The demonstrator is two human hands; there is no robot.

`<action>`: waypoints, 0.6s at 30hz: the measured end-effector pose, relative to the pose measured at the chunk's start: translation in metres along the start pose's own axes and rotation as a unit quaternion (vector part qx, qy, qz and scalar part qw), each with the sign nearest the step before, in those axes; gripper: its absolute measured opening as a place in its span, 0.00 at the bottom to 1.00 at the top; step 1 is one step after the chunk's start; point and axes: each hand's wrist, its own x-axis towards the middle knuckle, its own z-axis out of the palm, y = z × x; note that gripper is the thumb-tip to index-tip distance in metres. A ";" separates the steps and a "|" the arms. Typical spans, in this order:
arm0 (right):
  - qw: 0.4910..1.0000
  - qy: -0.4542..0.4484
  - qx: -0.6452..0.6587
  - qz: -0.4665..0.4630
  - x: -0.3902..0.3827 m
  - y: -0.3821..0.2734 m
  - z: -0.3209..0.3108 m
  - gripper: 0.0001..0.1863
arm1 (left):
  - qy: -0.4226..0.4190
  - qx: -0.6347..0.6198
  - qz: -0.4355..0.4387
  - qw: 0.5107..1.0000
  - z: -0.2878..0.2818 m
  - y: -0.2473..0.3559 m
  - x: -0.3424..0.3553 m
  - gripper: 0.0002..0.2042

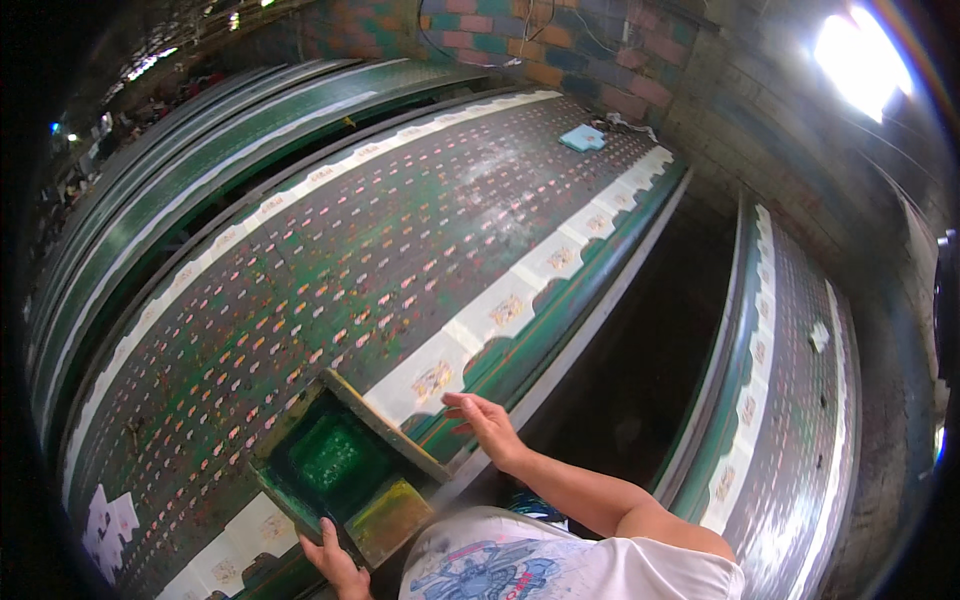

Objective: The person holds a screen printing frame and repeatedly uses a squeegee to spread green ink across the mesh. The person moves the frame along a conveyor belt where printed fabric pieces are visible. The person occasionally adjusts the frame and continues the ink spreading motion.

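Observation:
A screen printing frame (386,424) with raised wooden sides and a dark green mesh rests tilted over the near edge of the long table, close to my body. Its near corner has a yellow-brown stained patch (392,520). My left hand (335,565) grips the frame's lower left side, thumb on top; the other fingers are partly hidden. Just beyond the frame's right corner, my right hand (487,428) hovers with fingers loosely stretched and nothing in them. Beside its fingertips lies a white fabric piece (405,392) with a small coloured print, one of a row along the table edge.
The long printing table (300,260) carries rows of small coloured marks. A light blue folded cloth (583,138) lies at its far end, a white scrap (110,528) at the near left. Another table (800,400) stands right across a dark aisle (640,340); more tables are left.

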 end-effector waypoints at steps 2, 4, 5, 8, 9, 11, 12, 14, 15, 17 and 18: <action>1.000 0.016 -0.005 0.003 0.021 -0.015 -0.050 0.31 | 0.048 -0.008 0.014 0.999 0.043 0.004 -0.023 0.33; 0.999 0.041 0.019 0.013 0.029 -0.035 -0.093 0.29 | 0.096 0.026 -0.013 0.995 0.075 0.007 -0.041 0.34; 0.998 0.051 0.020 0.013 0.038 -0.044 -0.114 0.29 | 0.119 0.035 -0.024 0.992 0.094 0.008 -0.048 0.35; 0.997 0.070 0.019 0.018 0.059 -0.061 -0.167 0.27 | 0.119 -0.033 -0.023 0.992 0.132 0.003 -0.060 0.37; 0.997 0.078 0.018 0.023 0.065 -0.066 -0.181 0.27 | 0.118 -0.015 -0.007 0.993 0.139 0.000 -0.059 0.37; 0.995 0.089 0.030 0.022 0.074 -0.073 -0.201 0.25 | 0.098 0.002 0.016 0.995 0.154 -0.003 -0.054 0.38; 0.996 0.088 0.028 0.019 0.078 -0.075 -0.209 0.26 | 0.079 0.002 0.023 0.997 0.162 -0.002 -0.052 0.38; 0.996 0.083 0.022 0.019 0.087 -0.074 -0.218 0.27 | 0.092 0.013 0.022 0.995 0.184 0.005 -0.052 0.38; 0.997 0.076 0.022 0.023 0.092 -0.073 -0.222 0.26 | 0.121 0.022 0.016 0.992 0.200 0.006 -0.052 0.37; 0.997 0.068 0.003 0.030 0.092 -0.072 -0.228 0.26 | 0.127 0.030 0.029 0.991 0.229 0.009 -0.044 0.33; 0.997 0.065 -0.017 0.027 0.091 -0.076 -0.237 0.26 | 0.103 0.031 0.029 0.994 0.240 0.004 -0.038 0.32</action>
